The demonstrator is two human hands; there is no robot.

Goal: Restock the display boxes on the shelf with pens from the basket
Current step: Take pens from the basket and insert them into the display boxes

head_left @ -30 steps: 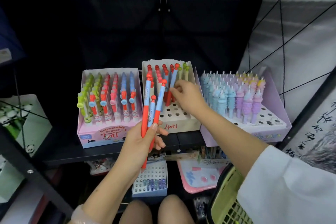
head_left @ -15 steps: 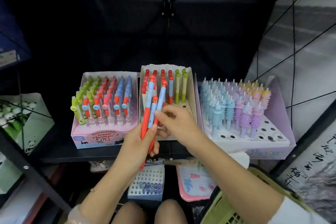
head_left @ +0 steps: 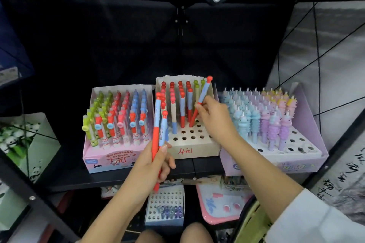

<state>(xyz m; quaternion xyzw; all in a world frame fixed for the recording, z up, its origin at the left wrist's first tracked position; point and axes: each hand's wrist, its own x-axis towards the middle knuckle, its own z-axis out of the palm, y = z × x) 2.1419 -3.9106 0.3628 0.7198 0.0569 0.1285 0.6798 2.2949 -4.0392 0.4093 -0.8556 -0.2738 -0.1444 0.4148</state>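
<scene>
Person restocking a beige pen display box (head_left: 194,149) on a black shelf (head_left: 69,177).
Right hand (head_left: 214,117) pinches a red-and-blue pen (head_left: 200,100), tilted toward one o'clock, over the box; left hand (head_left: 156,162) grasps two spare pens (head_left: 159,128) at seven o'clock.

Soft, even light falls from the front onto the display boxes (head_left: 187,124), leaving the shelf recess (head_left: 138,45) behind them nearly black. Wide-angle bending curves the frame edges. Detail is slightly soft throughout; printed labels smear.
</scene>
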